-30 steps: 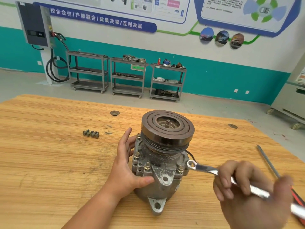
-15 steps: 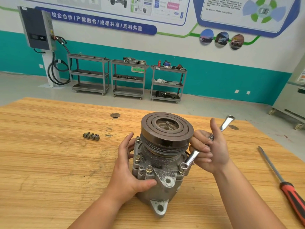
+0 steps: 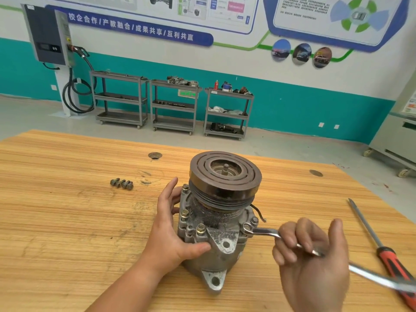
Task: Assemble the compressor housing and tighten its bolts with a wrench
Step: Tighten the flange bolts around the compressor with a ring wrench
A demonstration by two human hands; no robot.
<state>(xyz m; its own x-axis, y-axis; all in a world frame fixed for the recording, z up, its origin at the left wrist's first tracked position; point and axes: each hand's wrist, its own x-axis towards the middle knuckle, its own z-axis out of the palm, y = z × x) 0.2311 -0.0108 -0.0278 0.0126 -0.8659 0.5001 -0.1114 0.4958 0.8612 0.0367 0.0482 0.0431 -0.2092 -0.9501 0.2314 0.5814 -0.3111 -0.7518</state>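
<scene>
the compressor [image 3: 216,239] stands upright mid-table [image 3: 67,221], pulley [image 3: 225,176] up. your left hand [image 3: 173,239] clasps it, thumb on the front, fingers round the far side. your right hand [image 3: 315,262] has its fingers only loosely curled round the wrench [image 3: 263,231], thumb lifted; the ring sits on the front-right bolt [image 3: 247,227]. with so slack a hold the ring could ride up and round the bolt head, or the handle could knock the screwdriver [image 3: 387,251] near it. half a second ago the wrench stood steeply by the pulley; now it lies near level, swung out right.
</scene>
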